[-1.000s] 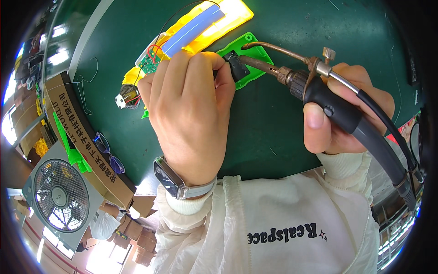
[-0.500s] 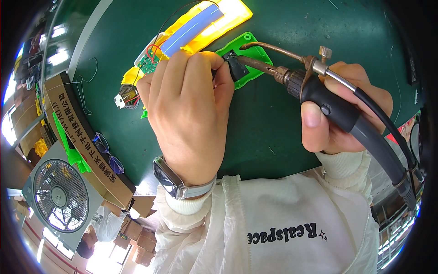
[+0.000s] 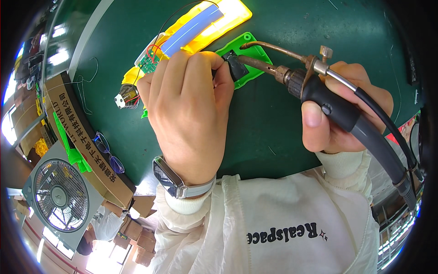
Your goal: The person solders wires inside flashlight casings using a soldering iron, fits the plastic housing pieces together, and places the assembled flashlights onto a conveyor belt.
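Note:
My right hand [image 3: 346,109] grips a soldering iron [image 3: 326,102] with a black handle, a grey cable and a thin solder-feed tube [image 3: 273,48] alongside. Its tip touches or hovers just over a black part [image 3: 238,67] in a green plastic shell [image 3: 255,52]. Beside that part, my left hand [image 3: 187,100] is closed, thumb and forefinger pinched; what they hold is hidden. Beyond the left hand lies a yellow housing [image 3: 239,13] with a blue cylindrical battery [image 3: 194,29]. A green circuit board [image 3: 148,62] with red and black wires and a small motor [image 3: 127,97] sit at its near end.
At left, a long cardboard box [image 3: 91,137] borders the green tabletop [image 3: 292,146], with eyeglasses [image 3: 109,153] and a bright green strip [image 3: 68,141] by it. A grey fan [image 3: 59,196] stands farther left. Loose wire [image 3: 84,86] lies nearby. Another person [image 3: 107,223] is at lower left.
Both hands and the soldering iron keep practically the same place. At lower left, the other person has shifted slightly.

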The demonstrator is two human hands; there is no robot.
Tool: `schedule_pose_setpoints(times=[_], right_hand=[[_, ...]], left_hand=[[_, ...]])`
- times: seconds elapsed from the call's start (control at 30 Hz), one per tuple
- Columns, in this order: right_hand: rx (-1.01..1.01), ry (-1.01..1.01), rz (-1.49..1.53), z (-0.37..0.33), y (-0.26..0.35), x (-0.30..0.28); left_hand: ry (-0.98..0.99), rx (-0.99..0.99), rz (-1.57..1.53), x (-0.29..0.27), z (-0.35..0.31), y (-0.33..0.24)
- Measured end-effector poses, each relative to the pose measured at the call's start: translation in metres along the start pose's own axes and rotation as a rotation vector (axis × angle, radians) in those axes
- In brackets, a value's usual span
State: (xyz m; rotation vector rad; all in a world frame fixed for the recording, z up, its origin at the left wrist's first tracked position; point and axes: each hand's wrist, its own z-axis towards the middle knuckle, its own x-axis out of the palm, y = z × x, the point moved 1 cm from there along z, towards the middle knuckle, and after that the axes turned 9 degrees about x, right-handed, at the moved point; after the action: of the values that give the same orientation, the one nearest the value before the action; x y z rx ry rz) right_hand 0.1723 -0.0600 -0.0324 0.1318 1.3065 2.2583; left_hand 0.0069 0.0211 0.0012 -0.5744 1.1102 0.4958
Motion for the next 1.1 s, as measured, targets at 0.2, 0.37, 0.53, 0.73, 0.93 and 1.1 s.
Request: schedule_pose_setpoints(times=[0.2,0.37,0.53,0.73,0.93,1.1], right_hand=[[0.053,0.043,-0.048,0.001,0.003,-0.004],[0.064,-0.008,-0.002,0.000,0.001,-0.001],[0.057,0.059,-0.083,0.001,0.003,-0.008],[0.115,-0.073,-0.084,0.000,0.004,-0.014],[0.136,-0.171,-0.134,-0.002,0.005,-0.022],[0.131,-0.100,-0.169,0.003,0.003,-0.030]], left_hand=[[-0.007,0.005,-0.003,0.000,0.000,0.000],[0.001,0.002,0.005,0.000,0.000,0.000],[-0.005,-0.005,-0.002,0.001,0.000,0.000],[-0.010,-0.019,0.016,0.002,-0.002,-0.001],[-0.009,0.004,-0.036,0.003,-0.002,-0.001],[0.011,-0.032,0.011,0.001,-0.002,-0.003]])
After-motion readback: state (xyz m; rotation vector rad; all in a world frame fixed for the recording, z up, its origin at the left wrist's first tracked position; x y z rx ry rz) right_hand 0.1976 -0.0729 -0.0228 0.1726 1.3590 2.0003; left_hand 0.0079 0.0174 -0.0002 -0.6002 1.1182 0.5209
